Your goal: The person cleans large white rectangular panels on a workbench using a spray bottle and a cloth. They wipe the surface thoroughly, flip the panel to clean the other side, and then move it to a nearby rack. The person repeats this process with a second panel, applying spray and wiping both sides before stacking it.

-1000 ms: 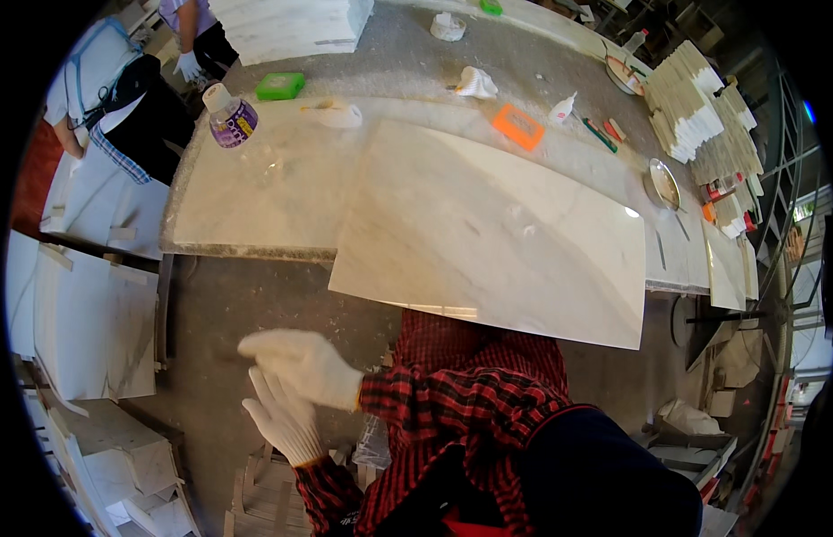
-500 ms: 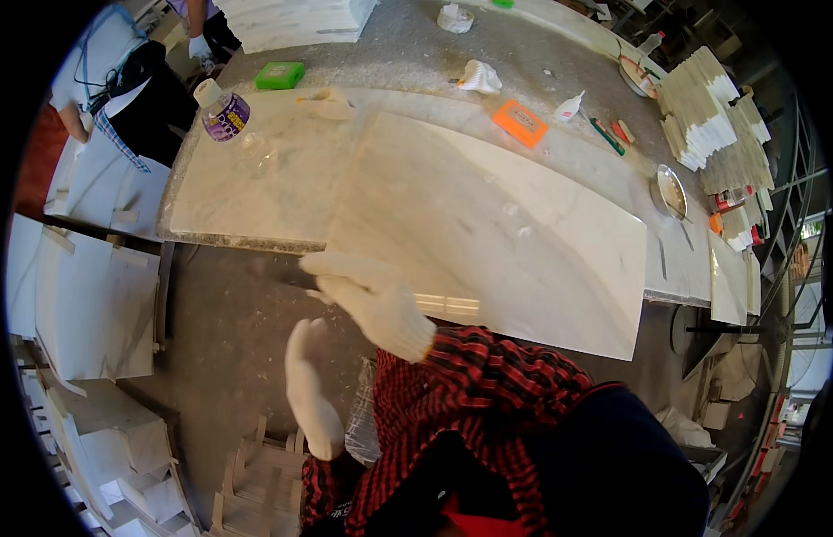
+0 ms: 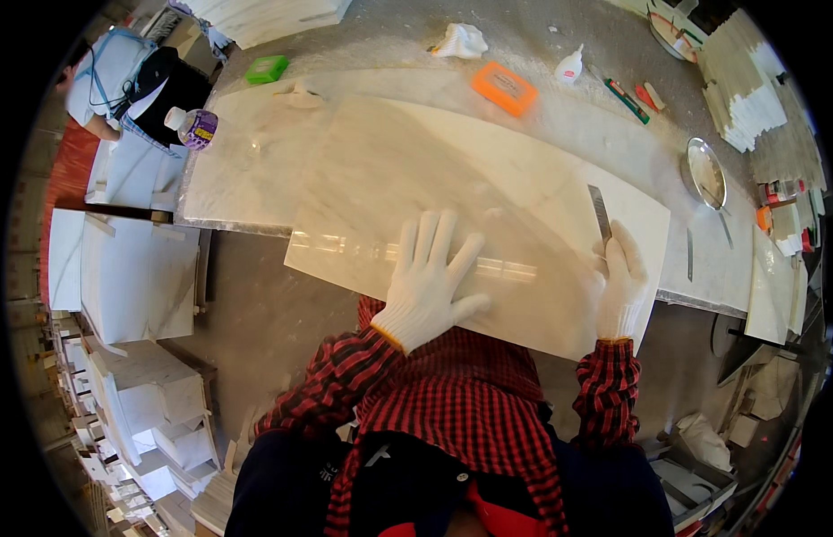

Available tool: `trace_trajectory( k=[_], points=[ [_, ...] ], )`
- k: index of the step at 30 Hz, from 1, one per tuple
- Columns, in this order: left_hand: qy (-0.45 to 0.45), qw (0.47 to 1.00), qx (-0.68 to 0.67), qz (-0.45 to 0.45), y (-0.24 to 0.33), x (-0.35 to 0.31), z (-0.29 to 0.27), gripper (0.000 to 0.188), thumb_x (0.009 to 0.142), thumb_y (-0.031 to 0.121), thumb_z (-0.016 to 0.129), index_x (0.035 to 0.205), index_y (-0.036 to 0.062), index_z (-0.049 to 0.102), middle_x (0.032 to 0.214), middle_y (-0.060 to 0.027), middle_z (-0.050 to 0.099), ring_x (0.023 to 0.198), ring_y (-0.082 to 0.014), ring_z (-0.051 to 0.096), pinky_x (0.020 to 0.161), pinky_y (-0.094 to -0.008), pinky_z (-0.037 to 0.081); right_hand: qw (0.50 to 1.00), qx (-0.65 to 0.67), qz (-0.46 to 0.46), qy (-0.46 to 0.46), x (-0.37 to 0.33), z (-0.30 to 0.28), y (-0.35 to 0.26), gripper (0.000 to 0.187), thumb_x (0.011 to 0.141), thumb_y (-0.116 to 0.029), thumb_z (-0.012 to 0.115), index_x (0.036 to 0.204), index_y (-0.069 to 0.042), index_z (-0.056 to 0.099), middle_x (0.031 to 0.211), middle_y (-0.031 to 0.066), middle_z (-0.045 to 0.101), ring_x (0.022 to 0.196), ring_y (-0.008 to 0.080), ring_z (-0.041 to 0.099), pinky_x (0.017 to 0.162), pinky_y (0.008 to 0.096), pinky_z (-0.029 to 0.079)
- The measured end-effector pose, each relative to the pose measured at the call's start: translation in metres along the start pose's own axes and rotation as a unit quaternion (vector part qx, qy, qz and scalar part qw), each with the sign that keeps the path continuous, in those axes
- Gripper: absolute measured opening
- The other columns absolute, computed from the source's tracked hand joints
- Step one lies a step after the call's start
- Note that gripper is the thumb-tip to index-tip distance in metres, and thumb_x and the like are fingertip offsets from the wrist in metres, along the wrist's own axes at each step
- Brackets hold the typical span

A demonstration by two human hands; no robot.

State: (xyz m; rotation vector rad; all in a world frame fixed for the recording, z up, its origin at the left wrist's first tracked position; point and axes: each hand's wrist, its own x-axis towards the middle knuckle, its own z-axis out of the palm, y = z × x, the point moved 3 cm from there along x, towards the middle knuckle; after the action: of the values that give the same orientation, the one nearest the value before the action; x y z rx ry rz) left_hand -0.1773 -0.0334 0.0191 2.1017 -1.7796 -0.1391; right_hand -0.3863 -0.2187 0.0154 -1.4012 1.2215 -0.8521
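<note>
A large polished marble slab (image 3: 380,170), pale with a greyish-beige band, lies on the workbench and overhangs its near edge. My left hand (image 3: 425,286), in a white knitted glove, rests on the slab near its front edge with fingers spread. My right hand (image 3: 620,277), gloved the same way, is over the slab's right part. Its fingers are closed on a thin grey metal strip (image 3: 599,212) that points away from me. The strip's lower end is hidden in the glove, so its exact kind does not show.
Beyond the slab lie an orange box (image 3: 504,89), a white squeeze bottle (image 3: 569,66) and a green-handled tool (image 3: 626,100). A metal bowl (image 3: 694,186) and another metal strip (image 3: 690,255) are at right. A purple-labelled bottle (image 3: 192,128) stands left, near another person (image 3: 130,76).
Both hands have moved right from beside the slab's left front corner to over the slab. The left now lies spread on it; the right now shows a metal strip. The view has shifted.
</note>
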Motion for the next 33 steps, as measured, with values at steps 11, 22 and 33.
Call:
trace_trajectory(
  k=[11,22,33],
  points=[
    [0.012,0.999,0.000,0.040,0.035,0.052,0.014,0.076,0.074,0.048,0.078,0.137,0.0133,0.056,0.143,-0.0275,0.040,0.129,-0.0474,0.035,0.108,-0.0594,0.027,0.926,-0.203,-0.124,-0.295,0.072,-0.001,0.000,0.032,0.092,-0.018,0.056,0.111,0.000,0.074,0.102,0.0158,0.075,0.090,0.0266,0.070,0.085,0.0361,0.052],
    [-0.008,0.998,-0.030,0.050,0.035,0.053,0.023,0.073,0.073,0.050,0.077,0.133,0.0140,0.060,0.140,-0.0236,0.042,0.124,-0.0443,0.036,0.106,-0.0595,0.027,0.882,-0.276,-0.116,-0.362,0.089,0.043,0.003,0.034,0.090,-0.020,0.057,0.110,0.002,0.073,0.095,0.0141,0.075,0.081,0.0199,0.068,0.079,0.0337,0.053],
    [0.018,0.997,-0.070,0.004,0.024,0.048,0.010,0.078,0.085,0.054,0.066,0.146,0.0108,0.048,0.150,-0.0248,0.037,0.134,-0.0469,0.031,0.113,-0.0574,0.021,0.924,-0.140,-0.029,-0.354,0.077,0.042,-0.001,0.034,0.091,-0.017,0.056,0.114,0.001,0.073,0.092,0.0043,0.072,0.075,0.0119,0.063,0.071,0.0279,0.050]
  ],
)
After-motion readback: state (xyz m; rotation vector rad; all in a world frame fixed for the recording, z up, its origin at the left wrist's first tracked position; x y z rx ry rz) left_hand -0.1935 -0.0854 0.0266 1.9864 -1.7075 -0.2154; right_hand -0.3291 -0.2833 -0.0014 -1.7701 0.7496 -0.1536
